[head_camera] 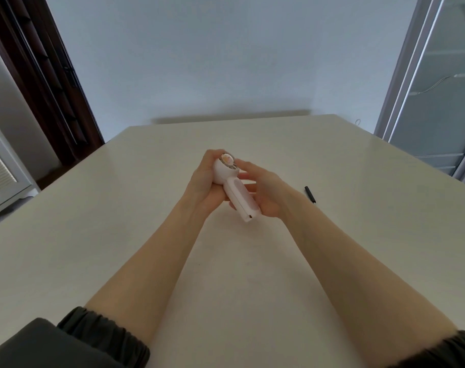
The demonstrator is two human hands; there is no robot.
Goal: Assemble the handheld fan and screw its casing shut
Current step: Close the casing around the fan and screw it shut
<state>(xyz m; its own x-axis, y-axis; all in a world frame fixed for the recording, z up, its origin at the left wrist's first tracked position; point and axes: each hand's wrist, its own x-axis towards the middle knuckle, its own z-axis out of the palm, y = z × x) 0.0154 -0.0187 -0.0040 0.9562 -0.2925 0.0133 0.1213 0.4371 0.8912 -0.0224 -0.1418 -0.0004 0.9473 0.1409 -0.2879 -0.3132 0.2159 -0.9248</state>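
Pressing casing halves | fan (235, 185) clamped between both palms above table (252, 261) | left hand (203, 179) cups head, right hand (263, 193) wraps handle | squeeze evenly, seat seam before fetching screwdriver (310, 194) right of right fingers

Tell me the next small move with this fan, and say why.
Probably free the right hand and reach for the screwdriver lying on the table just beyond the right wrist, while the left hand keeps the fan. Both hands now hold the fan above the table, its casing looks closed, and no tool is in hand; whether screws are in place cannot be seen.
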